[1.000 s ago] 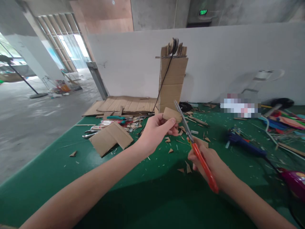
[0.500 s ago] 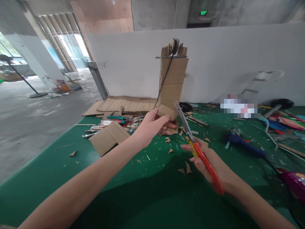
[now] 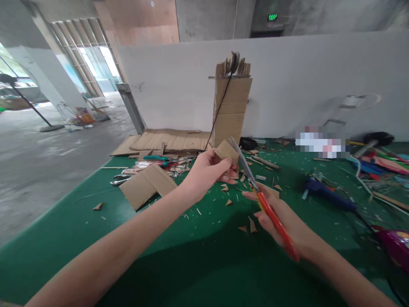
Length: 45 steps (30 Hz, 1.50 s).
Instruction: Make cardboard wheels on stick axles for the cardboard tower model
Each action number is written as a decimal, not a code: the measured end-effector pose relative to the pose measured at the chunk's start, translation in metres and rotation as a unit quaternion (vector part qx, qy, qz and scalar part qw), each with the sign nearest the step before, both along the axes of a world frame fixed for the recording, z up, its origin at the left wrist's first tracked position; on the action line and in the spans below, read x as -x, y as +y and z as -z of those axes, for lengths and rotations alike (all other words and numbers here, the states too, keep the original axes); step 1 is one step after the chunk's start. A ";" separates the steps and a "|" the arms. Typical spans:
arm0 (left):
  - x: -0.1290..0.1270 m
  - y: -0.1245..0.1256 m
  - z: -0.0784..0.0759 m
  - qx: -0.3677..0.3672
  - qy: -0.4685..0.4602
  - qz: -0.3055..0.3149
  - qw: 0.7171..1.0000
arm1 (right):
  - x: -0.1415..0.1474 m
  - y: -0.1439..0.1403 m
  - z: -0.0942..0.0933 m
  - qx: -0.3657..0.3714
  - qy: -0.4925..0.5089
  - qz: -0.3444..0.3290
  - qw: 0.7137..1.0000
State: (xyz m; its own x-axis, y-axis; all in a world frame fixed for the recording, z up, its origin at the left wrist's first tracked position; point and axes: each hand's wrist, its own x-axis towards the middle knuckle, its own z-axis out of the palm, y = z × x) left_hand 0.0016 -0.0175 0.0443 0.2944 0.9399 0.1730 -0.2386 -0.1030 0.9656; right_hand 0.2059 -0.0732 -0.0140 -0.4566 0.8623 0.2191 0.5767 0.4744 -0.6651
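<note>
Between the thumb and fingers of my left hand (image 3: 209, 172) is a small piece of cardboard (image 3: 226, 151), held over the table. My right hand (image 3: 281, 213) grips scissors (image 3: 275, 221) with red and yellow handles. Their blades point up and to the left, the tips at the right edge of the piece; I cannot tell whether the cardboard lies between them. Behind stands a tall cardboard tower (image 3: 231, 111) with a dark wheel at its top, and a black cord (image 3: 220, 106) runs down from it. Cardboard offcuts (image 3: 252, 224) lie on the table below my hands.
A larger cut cardboard piece (image 3: 145, 185) rests left on the green table (image 3: 191, 264), near teal-handled pliers (image 3: 156, 158). A flat cardboard sheet (image 3: 172, 140) lies at the back. To the right are a blue glue gun (image 3: 329, 194), a purple object (image 3: 394, 247) and coloured strips (image 3: 380, 164).
My left hand has turned the small cardboard piece slightly and shifted a little right. The scissors' blades have come closer together and moved slightly left.
</note>
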 end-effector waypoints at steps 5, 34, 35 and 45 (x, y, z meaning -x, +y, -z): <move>-0.002 -0.001 0.001 -0.012 0.007 -0.010 1.000 | -0.001 -0.001 0.000 -0.007 0.004 -0.009 1.000; -0.006 -0.008 0.005 -0.035 0.056 -0.051 0.996 | 0.010 0.006 0.002 0.061 0.010 0.120 0.991; -0.007 -0.008 0.005 -0.031 0.049 -0.049 0.997 | 0.009 0.006 0.002 0.051 0.009 0.122 0.991; -0.005 -0.005 -0.002 -0.004 -0.015 -0.044 0.999 | -0.004 0.005 0.002 -0.044 0.007 0.022 0.999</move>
